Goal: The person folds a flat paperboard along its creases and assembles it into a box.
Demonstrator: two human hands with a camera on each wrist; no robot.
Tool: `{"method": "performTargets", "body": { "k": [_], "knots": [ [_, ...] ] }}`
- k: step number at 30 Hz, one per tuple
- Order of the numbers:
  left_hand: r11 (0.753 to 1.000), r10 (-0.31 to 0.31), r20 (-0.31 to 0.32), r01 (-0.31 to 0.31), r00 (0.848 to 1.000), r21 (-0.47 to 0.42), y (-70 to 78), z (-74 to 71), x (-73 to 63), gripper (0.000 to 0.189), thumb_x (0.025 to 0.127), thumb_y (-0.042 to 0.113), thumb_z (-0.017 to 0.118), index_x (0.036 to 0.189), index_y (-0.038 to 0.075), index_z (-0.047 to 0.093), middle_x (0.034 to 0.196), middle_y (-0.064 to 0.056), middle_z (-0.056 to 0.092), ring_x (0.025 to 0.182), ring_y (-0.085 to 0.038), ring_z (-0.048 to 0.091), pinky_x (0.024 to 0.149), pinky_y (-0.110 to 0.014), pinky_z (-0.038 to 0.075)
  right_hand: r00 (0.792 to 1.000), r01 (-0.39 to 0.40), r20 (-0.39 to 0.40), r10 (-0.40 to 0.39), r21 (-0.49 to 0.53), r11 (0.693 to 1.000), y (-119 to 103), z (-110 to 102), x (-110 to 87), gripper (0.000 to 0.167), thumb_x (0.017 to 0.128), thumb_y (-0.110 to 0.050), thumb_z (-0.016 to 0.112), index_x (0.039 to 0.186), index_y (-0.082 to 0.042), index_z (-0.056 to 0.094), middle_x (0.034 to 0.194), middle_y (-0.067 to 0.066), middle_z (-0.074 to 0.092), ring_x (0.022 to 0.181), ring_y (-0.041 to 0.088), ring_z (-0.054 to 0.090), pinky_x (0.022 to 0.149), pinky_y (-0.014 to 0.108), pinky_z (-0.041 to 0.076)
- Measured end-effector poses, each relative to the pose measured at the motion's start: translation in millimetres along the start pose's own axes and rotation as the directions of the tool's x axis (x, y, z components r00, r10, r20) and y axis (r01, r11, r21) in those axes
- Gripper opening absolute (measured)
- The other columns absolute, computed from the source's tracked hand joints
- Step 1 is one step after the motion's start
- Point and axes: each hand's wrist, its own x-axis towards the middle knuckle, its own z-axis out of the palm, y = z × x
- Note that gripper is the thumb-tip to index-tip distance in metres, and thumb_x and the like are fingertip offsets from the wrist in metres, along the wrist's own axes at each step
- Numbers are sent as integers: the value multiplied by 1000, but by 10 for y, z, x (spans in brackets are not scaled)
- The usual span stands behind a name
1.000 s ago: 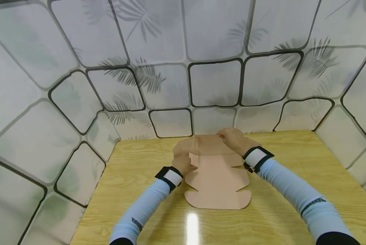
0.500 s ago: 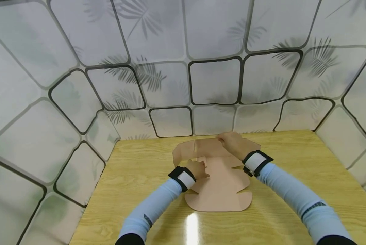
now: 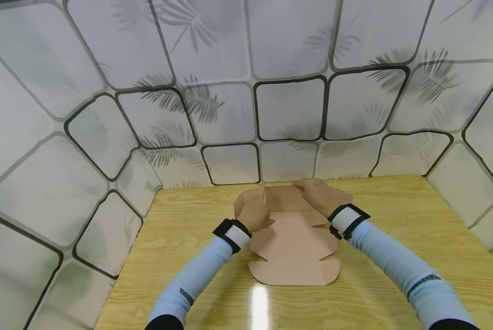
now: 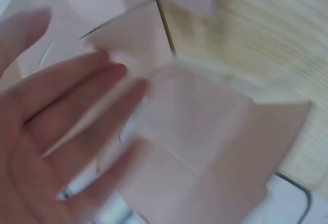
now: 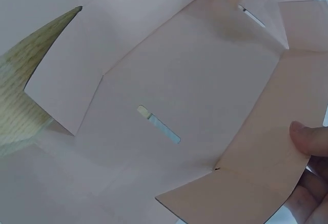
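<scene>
An unfolded brown cardboard box blank point(image 3: 298, 259) lies on the wooden table, its far panel point(image 3: 281, 198) raised along a crease. My right hand point(image 3: 317, 196) pinches the top edge of that panel; the right wrist view shows the thumb point(image 5: 308, 139) on its inner face and fingers behind. Over the blank's left side is my left hand point(image 3: 253, 216), near the left far flap point(image 3: 246, 198). Its fingers point(image 4: 77, 114) look straight in the blurred left wrist view, beside a small tilted flap point(image 4: 136, 42). Whether they touch the card is unclear.
Behind the table point(image 3: 180, 238) hangs a patterned curtain point(image 3: 289, 112), which also runs along the left and right sides. A slot point(image 5: 164, 129) is cut through the blank's middle panel.
My left hand first moves right and inward over the small left flap, then back left and farther away. The raised panel dips slightly; my right hand keeps its pinch.
</scene>
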Motion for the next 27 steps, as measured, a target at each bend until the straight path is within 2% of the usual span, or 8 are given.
{"method": "performTargets", "body": {
  "k": [1, 3, 5, 9, 12, 17, 24, 27],
  "knots": [
    [998, -8, -106, 2, 994, -60, 83, -240, -32, 36, 93, 23, 60, 60, 7, 60, 56, 6, 54, 52, -5, 50, 50, -17, 37, 1000, 0, -4, 0, -3, 1000, 7, 6, 0, 21, 93, -3, 59, 110, 1, 70, 100, 18, 72, 93, 33, 69, 81, 44, 56],
    [973, -163, -225, 194, 961, 125, 419, -943, -74, 50, 88, 26, 65, 46, 16, 41, 43, 6, 32, 38, -11, 37, 39, -23, 29, 1000, 9, -24, -10, -18, 1000, 20, 26, 5, 20, 93, -3, 60, 110, 3, 70, 99, 19, 72, 91, 33, 69, 79, 44, 57],
    [953, -232, -453, 294, 861, 71, 369, -1096, -129, 48, 85, 18, 65, 46, 13, 38, 43, 3, 29, 34, -16, 36, 37, -26, 25, 998, 26, -54, -28, -37, 999, 29, 49, 15, 20, 91, -2, 62, 109, 4, 70, 98, 20, 72, 89, 34, 70, 77, 44, 57],
    [830, -550, -409, 533, 728, -166, 113, -1174, -297, 35, 99, 21, 50, 68, 5, 57, 54, -6, 49, 45, -24, 50, 42, -33, 38, 994, 51, -94, -56, -59, 997, 26, 76, 35, 19, 90, -1, 63, 107, 5, 71, 96, 21, 72, 86, 34, 70, 75, 44, 58],
    [728, -668, -145, 602, 729, -328, -390, -624, -502, 49, 106, 38, 31, 101, 2, 63, 80, -12, 65, 67, -26, 61, 57, -36, 48, 996, 40, -82, -43, -38, 998, 19, 69, 35, 20, 91, -1, 62, 108, 5, 70, 97, 21, 72, 88, 34, 70, 76, 44, 57],
    [642, -621, 221, 650, 752, -408, -954, 323, -679, 68, 104, 52, 13, 134, 9, 56, 113, -11, 68, 99, -26, 65, 77, -34, 52, 997, 32, -63, -34, -30, 999, 13, 49, 32, 21, 92, 0, 61, 110, 5, 70, 99, 22, 72, 90, 35, 70, 78, 45, 57],
    [463, -587, 431, 721, 685, -516, 93, -724, -383, 66, 105, 50, 22, 150, 3, 34, 133, -27, 56, 100, -36, 67, 78, -40, 55, 994, 29, -104, -35, -57, 998, 9, 69, 33, 20, 87, 2, 65, 106, 6, 71, 97, 21, 72, 87, 34, 70, 75, 43, 58],
    [539, -512, 413, 656, 753, -529, 285, -868, -298, 59, 106, 39, 31, 152, 2, 26, 139, -28, 49, 115, -41, 60, 90, -43, 53, 993, 11, -120, -20, -77, 997, 8, 79, 27, 19, 86, 1, 67, 104, 5, 72, 95, 21, 73, 84, 34, 70, 72, 43, 58]
  ]
}}
